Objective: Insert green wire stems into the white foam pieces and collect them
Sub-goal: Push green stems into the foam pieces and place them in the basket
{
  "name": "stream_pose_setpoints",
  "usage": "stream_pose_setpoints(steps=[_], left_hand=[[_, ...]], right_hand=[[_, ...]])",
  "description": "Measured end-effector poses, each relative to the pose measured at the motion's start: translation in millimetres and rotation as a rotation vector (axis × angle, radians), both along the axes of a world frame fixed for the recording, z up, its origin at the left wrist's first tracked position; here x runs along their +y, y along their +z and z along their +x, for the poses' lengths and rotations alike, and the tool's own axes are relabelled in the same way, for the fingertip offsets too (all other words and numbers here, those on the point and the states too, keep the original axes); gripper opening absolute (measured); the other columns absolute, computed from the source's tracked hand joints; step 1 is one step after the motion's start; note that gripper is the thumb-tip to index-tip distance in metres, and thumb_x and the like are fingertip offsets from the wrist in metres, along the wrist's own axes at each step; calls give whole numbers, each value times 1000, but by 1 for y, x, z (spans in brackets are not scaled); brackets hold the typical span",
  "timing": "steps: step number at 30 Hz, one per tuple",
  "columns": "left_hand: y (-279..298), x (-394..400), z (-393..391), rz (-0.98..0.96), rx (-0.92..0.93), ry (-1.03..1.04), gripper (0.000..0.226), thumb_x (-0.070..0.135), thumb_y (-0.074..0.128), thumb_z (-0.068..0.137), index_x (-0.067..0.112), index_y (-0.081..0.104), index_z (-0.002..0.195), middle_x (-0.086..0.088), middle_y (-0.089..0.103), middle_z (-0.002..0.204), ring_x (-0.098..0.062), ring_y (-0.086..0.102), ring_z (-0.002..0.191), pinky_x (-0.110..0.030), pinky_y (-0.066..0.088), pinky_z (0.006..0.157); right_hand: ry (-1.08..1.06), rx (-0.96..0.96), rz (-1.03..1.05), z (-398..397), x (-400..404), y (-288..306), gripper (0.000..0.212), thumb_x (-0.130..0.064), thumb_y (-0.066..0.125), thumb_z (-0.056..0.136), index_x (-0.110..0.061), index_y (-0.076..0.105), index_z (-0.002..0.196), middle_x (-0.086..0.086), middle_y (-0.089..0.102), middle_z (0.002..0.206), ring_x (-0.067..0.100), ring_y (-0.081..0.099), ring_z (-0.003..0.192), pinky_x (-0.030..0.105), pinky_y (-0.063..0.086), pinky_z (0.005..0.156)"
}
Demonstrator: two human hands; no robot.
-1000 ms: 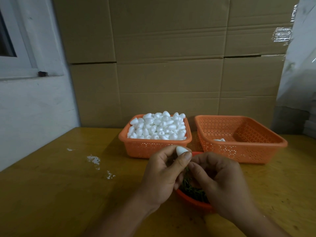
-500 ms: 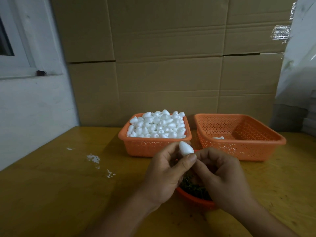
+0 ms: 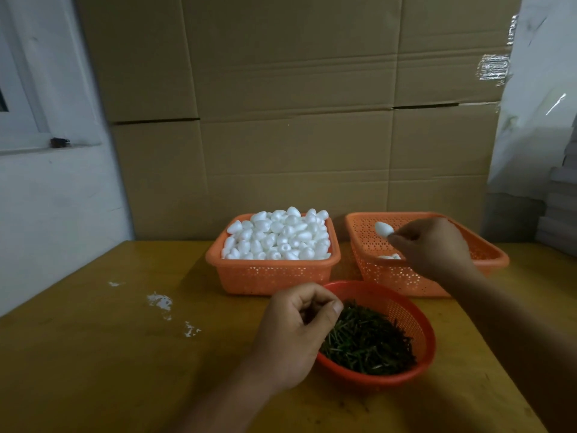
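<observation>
the right hand point(image 3: 432, 246) is over the right orange basket point(image 3: 487, 250) and it pinches one white foam piece point(image 3: 383, 229) with the fingertips, the piece pointing to the left above the inside of the basket; if a stem is already in it i cannot tell, the fingers hide that end. two or so more white pieces point(image 3: 390, 257) lie on the bottom of this basket, just under the hand. the left hand point(image 3: 295, 332) is at the left rim of the round red basket point(image 3: 418, 320), with the fingers curled and the thumb meeting them over the green wire stems point(image 3: 368, 342); it seems to pinch at the stems, but whether it really holds one i cannot tell. the stems fill the red basket as a dark heap. behind it, on the left, another orange basket point(image 3: 271, 278) is full of loose white foam pieces point(image 3: 278, 237), heaped above its rim. all three baskets stand on a yellow wooden table point(image 3: 93, 354), close to each other. some white crumbs point(image 3: 160, 301) lie on the table to the left, well apart from the baskets. behind the baskets stands a wall of cardboard boxes point(image 3: 296, 120).
</observation>
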State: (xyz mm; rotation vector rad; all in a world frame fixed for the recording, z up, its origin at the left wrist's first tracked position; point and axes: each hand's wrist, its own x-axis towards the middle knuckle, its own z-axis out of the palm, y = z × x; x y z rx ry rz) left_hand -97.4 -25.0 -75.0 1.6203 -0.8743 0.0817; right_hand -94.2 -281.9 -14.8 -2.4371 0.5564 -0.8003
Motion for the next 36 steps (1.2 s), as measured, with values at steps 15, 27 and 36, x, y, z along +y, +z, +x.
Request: stream_pose_setpoints(steps=[15,27,36], left_hand=[[6,1,-7,45,-6,10,19,41,57,92,31,71,85,9,53,58,-6,48,57,-22,42,55],[7,2,-7,29,-11,-4,28,41,63,89,25,57,68,12,46,56,-4,42,55,-21,38,54],[5,3,-3,18,-25,23,25,32,69,93,23,56,73,12,49,57,-2,44,55,-19,39,53]], right_hand=[[-165,479,21,41,-30,-2,38,-48,68,88,-10,63,87,12,68,97,33,64,102,58,36,110],[-4,53,272,10,-9,8,20,-17,67,90,-1,72,78,18,71,77,31,60,66,44,49,72],[322,-83,305,-70,50,-2,24,-13,63,95,-34,73,93,-11,75,77,31,70,71,50,61,68]])
